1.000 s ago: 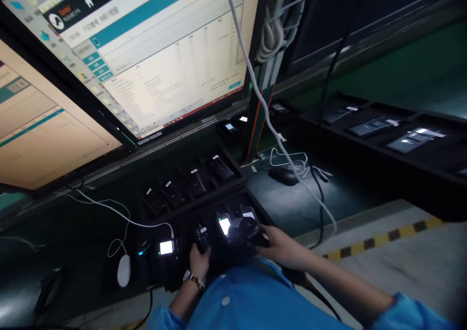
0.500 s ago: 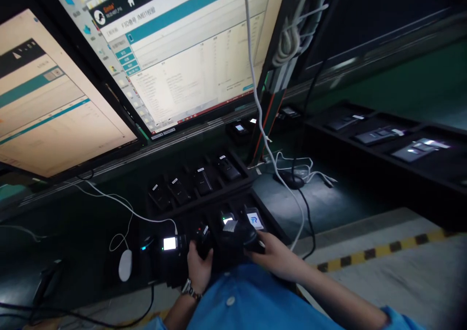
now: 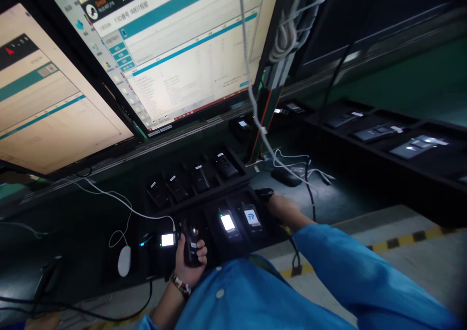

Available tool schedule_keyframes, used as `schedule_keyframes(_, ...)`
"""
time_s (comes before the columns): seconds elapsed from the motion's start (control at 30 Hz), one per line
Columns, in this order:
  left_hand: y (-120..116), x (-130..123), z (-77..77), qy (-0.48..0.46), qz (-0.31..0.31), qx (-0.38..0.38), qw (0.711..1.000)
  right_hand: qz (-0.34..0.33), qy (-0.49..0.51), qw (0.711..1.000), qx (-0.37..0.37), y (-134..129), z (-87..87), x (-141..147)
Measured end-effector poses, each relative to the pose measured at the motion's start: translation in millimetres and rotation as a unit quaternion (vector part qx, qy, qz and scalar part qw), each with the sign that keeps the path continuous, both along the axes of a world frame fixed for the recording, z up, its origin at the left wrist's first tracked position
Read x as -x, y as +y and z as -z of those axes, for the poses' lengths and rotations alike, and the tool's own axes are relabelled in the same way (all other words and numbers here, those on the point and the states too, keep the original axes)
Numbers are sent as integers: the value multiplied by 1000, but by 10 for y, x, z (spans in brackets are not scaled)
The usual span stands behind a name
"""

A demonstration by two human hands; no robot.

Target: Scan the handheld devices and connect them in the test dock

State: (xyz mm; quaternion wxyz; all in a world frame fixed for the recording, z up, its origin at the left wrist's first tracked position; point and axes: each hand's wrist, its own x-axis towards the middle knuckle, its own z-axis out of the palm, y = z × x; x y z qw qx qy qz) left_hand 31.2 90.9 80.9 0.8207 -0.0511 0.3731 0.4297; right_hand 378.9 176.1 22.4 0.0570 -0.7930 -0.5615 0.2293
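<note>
1. The left hand (image 3: 188, 262) is wrapped around a dark handset (image 3: 190, 245), thumb on its right edge, holding it upright above the front tray (image 3: 272, 220).
2. The handset sits at about 7 o'clock in the view, just right of a lit unit (image 3: 167, 239) and left of two lit units (image 3: 228, 222) in the tray's slots.
3. The right hand (image 3: 282, 206) reaches out at 3 o'clock of the tray, fingers curled on a small black device (image 3: 264, 194); how tightly they grip it cannot be told.
4. A rear tray (image 3: 241, 167) at 12 o'clock of the front one holds four dark units.
5. A white mouse (image 3: 124, 261) lies at 9 o'clock of the left hand; a black mouse (image 3: 286, 176) lies at 12 o'clock of the right hand.
6. Two monitors (image 3: 175, 53) fill the upper left.
</note>
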Motion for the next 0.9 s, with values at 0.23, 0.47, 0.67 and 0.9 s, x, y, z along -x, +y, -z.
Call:
schedule_keyframes(0.23,-61,-2,-158,-8,39,3,999,-66,-2,998,1,-205,-668,590)
schedule_keyframes(0.47,-81,14,-125,130,89,-16,987,-279,345,883,-154,-838,-1015,1548)
schedule_keyframes(0.67,-138,29,-117,127,111,-40,985,-307,349,864,-193,-963,-992,1654)
schedule_keyframes(0.9,-172,55,-119,58,107,-97,988,-321,255,875,-258,-1028,-1005,1644)
